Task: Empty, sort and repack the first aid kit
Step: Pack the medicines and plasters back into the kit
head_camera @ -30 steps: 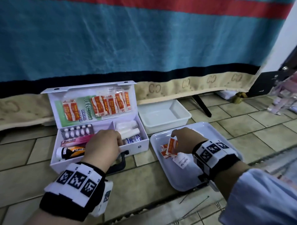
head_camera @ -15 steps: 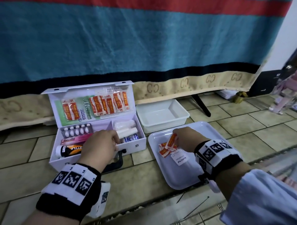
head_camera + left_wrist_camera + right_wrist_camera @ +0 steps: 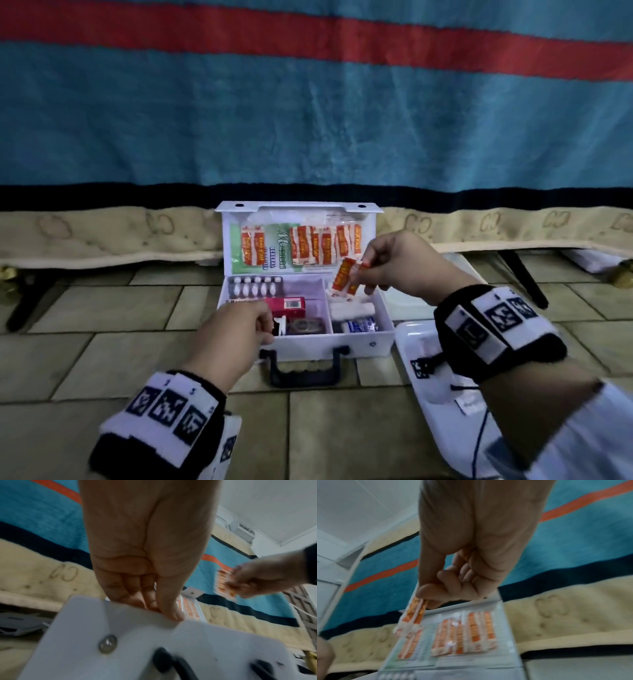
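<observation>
The white first aid kit lies open on the tiled floor, its lid upright with orange plaster packets tucked inside. My right hand pinches a few orange plaster packets above the kit's right compartment; in the right wrist view the packets hang from thumb and forefinger in front of the lid. My left hand grips the kit's front wall near its left end, fingers curled over the rim. Inside lie a blister pack, a pink box and white gauze rolls.
A white tray sits on the floor right of the kit, partly under my right forearm. The kit's black handle points toward me. A blue, red-striped blanket hangs behind the kit. Dark legs stand at the back right.
My right hand has lifted orange packets off the tray and carried them left over the kit. The left hand has pulled back from inside the kit to its front rim.
</observation>
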{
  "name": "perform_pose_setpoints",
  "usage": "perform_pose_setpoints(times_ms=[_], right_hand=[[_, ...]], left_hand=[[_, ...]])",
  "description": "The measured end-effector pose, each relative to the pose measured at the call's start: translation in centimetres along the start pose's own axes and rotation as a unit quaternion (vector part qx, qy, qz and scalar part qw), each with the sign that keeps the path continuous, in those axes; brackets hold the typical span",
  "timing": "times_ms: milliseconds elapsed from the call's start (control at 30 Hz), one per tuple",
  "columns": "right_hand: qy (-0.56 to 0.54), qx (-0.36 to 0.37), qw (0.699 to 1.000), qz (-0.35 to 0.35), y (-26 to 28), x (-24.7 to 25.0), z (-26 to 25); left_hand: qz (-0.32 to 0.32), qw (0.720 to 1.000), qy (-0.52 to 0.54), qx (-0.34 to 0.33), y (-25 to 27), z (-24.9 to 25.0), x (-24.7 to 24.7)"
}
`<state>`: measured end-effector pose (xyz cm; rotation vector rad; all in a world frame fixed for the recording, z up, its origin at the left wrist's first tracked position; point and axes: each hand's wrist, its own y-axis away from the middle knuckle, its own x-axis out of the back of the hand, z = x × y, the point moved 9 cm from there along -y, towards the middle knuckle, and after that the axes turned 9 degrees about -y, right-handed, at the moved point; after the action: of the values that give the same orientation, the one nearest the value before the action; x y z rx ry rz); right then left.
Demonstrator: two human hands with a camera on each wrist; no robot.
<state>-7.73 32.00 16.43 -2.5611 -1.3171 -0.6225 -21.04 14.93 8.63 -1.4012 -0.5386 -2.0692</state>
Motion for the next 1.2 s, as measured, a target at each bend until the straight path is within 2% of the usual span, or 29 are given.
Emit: perform_pose_setpoints(times_ms=[133,300,367,467,533,700,833,933,1200], right_hand=[[-0.022,0.024,0.999,-0.009,-4.7,-5.0,-1.8],[0.025,0.046,0.999,-0.009,-8.6,-8.8,-3.3],[0.044,0.074,0.996,0.035,-9.8,-8.3,-4.4],[0.003,0.104,0.988,0.115,-11.3,-6.1,-5.7],[0.011,0.108,0.985,0.136,-11.5,-5.3,-6.1],[0.142,0.144,0.974,0.107,-11.0,-5.8,-7.5],[0.111,0.148,0.974,0.132,-11.3,-4.3,-8.0],[0.113,0.143,0.976,0.116,-11.2,-4.6,-7.7],[0.267,0.174,0.945,0.080,-10.9,-6.7,-7.5]], left_hand=[[0.033,0.999,-0.011,0.015,0.3,-0.2,-0.2],[0.012,1.000,-0.003,0.021,-0.3,-0.5,-0.1],[0.003,1.000,-0.009,0.020,-0.4,-0.4,-0.1],[-0.002,1.000,-0.024,0.010,-0.2,-0.2,-0.2],[0.001,1.000,-0.023,0.008,-0.1,-0.3,-0.3],[-0.003,1.000,-0.027,-0.004,-0.3,-0.3,-0.4],[0.000,0.999,-0.043,-0.014,-0.4,-0.2,-0.3],[0.002,0.999,-0.033,-0.007,-0.4,-0.3,-0.3],[0.008,1.000,-0.026,-0.002,-0.5,-0.5,-0.4]])
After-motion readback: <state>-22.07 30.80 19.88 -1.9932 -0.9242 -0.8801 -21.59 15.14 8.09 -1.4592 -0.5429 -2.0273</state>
